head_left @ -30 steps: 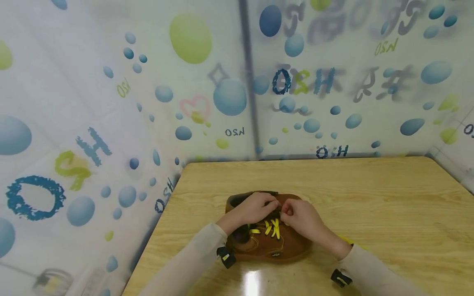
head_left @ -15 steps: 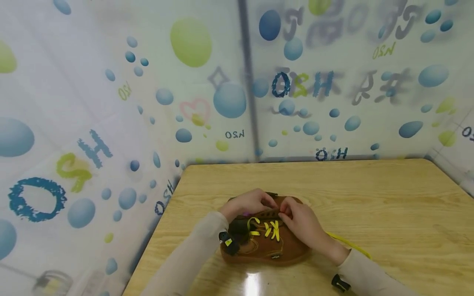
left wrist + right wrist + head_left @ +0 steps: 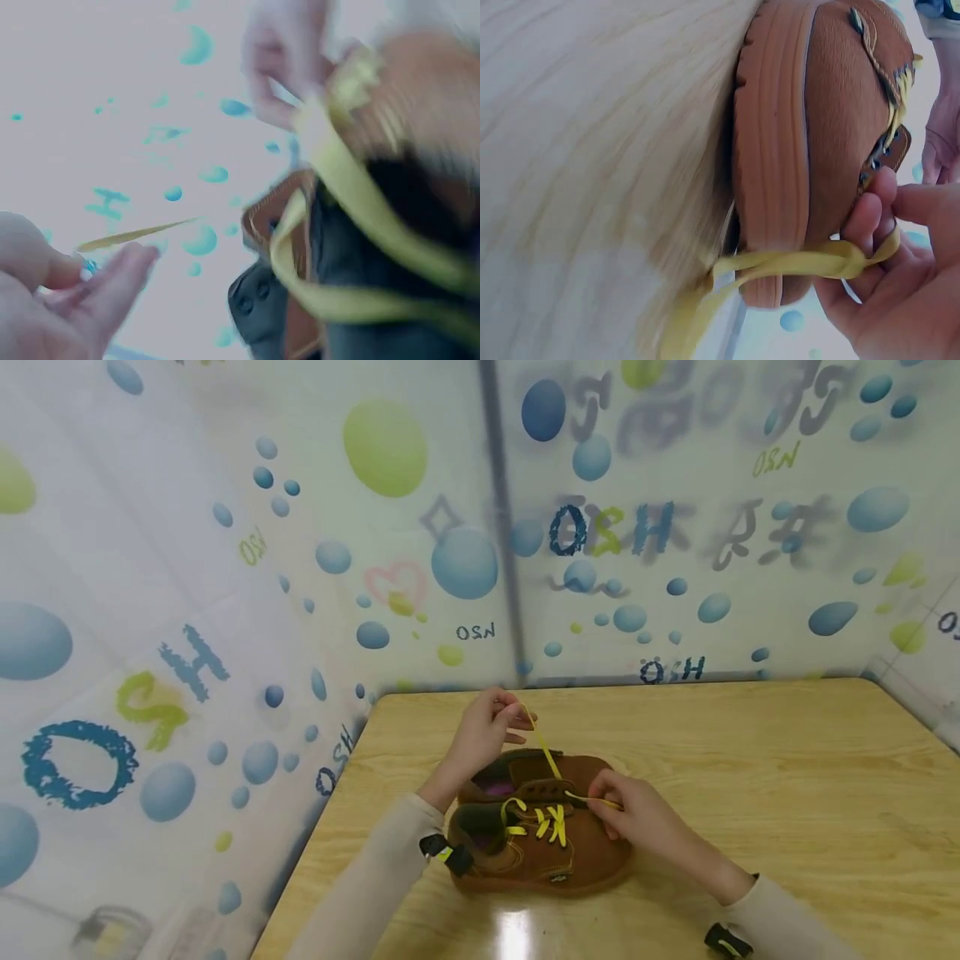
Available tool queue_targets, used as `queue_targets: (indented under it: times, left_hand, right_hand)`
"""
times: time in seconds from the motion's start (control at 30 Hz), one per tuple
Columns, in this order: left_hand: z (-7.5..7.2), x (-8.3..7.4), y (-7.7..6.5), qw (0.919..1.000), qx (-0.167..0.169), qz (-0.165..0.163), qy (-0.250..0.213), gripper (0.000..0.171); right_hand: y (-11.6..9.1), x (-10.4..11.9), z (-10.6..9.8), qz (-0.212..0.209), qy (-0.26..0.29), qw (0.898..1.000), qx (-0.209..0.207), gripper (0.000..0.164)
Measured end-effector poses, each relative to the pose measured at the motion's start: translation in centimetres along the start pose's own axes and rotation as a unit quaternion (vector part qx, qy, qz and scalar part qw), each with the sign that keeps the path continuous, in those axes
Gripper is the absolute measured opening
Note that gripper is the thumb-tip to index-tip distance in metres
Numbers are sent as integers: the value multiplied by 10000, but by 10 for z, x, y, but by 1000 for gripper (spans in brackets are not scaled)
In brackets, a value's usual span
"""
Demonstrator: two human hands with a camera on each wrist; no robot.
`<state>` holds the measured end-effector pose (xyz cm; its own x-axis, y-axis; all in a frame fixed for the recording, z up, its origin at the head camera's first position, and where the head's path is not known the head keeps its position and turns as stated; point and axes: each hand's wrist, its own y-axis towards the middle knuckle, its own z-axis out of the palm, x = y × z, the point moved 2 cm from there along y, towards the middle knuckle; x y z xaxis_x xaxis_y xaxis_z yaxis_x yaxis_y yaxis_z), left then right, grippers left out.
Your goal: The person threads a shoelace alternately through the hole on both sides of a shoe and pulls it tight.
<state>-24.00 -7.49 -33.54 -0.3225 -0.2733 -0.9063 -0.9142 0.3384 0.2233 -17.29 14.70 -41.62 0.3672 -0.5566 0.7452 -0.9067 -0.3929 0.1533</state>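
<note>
Two brown shoes stand side by side in the head view. Yellow laces run through the eyelets of the near shoe (image 3: 525, 867). From the far shoe (image 3: 588, 767), a yellow lace (image 3: 550, 758) stretches up to my left hand (image 3: 480, 733), which pinches it above and behind the shoe's opening. My right hand (image 3: 637, 810), by the front of the shoes, grips another length of yellow lace between thumb and fingers. In the right wrist view, that lace (image 3: 795, 262) loops out of the fingers past the brown sole (image 3: 772, 135). Motion blurs the left wrist view.
The wooden table (image 3: 787, 777) extends to the right and behind the shoes. A wall (image 3: 450, 460) printed with blue and green bubbles rises along its back and left. Black straps with small devices sit at both cuffs.
My left hand has lifted away from the far shoe's eyelets, up and to the left, drawing the lace out straight. My right hand has shifted slightly right, with lace in its fingers.
</note>
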Motion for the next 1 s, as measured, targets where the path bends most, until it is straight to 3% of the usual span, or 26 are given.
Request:
queue_targets:
  times: [0.07,0.17,0.27,0.37,0.43,0.53,0.63,0.7,0.77,0.83,0.87,1.0]
  left_hand:
    - [-2,2,2,9921,226,-190,-1219,19]
    - [-1,4,4,9722,374,-528,-2248,22]
    - [-10,-8,6,9570,-152,-404,-2870,17]
    - [-27,-30,10,9443,-743,63,-3204,11]
    - [-33,-42,10,9452,-826,295,-3145,5]
    - [-32,-44,8,9640,-531,293,-2589,13]
    - [-22,-34,6,9847,-80,131,-1736,25]
    - [-14,-26,5,9954,207,31,-936,27]
    - [-5,-15,5,9988,482,10,37,24]
    - [5,-4,5,9910,730,-7,1119,20]
    - [10,0,4,9820,826,-2,1701,18]
    - [25,14,0,9248,990,211,3668,14]
  right_hand:
    - [-1,-4,-3,-83,-110,9999,59,11]
    - [-2,-7,-6,-181,-231,9994,164,17]
    - [-3,-10,-7,-320,-443,9984,141,21]
    - [-1,-10,-10,-385,-694,9968,98,25]
    - [1,-8,-14,-314,-802,9961,167,24]
    - [9,-4,-23,-129,-749,9965,336,28]
    - [23,-1,-29,-144,-651,9974,262,32]
    - [36,0,-29,-213,-629,9977,96,29]
    - [50,-1,-26,-326,-639,9974,4,27]
    - [62,-3,-21,-375,-717,9967,-7,29]
    - [67,-4,-17,-396,-816,9959,-9,28]
    - [84,-8,-8,-522,-1125,9921,-176,19]
